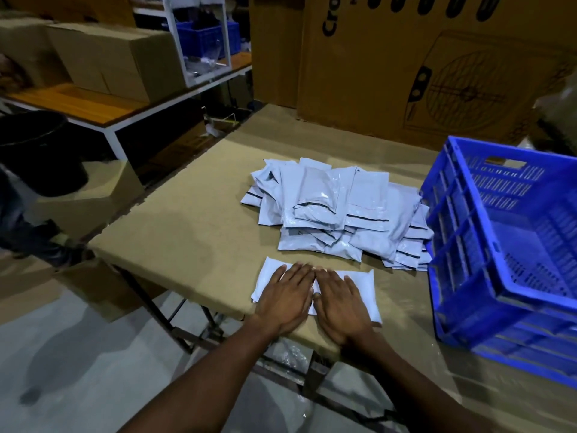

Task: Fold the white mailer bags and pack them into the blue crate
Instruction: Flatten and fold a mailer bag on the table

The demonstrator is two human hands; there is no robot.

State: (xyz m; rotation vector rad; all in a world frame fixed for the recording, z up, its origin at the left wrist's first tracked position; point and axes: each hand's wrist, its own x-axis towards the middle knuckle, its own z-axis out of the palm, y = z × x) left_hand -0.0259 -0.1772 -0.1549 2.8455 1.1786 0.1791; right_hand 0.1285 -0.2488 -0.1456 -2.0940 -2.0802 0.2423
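A folded white mailer bag (363, 284) lies flat near the front edge of the cardboard-covered table (193, 232). My left hand (287, 296) and my right hand (340, 303) press down on it side by side, fingers straight and spread. Behind them sits a loose pile of several white mailer bags (337, 214) with black seal strips. The blue crate (505, 254) stands at the right, tilted with its opening toward me; the part of its inside that shows holds nothing.
Large printed cardboard boxes (406, 64) stand along the table's back edge. To the left are a bench with brown boxes (103, 54), a black bucket (37, 145) and another blue crate (206, 35). Bare floor lies below at the front left.
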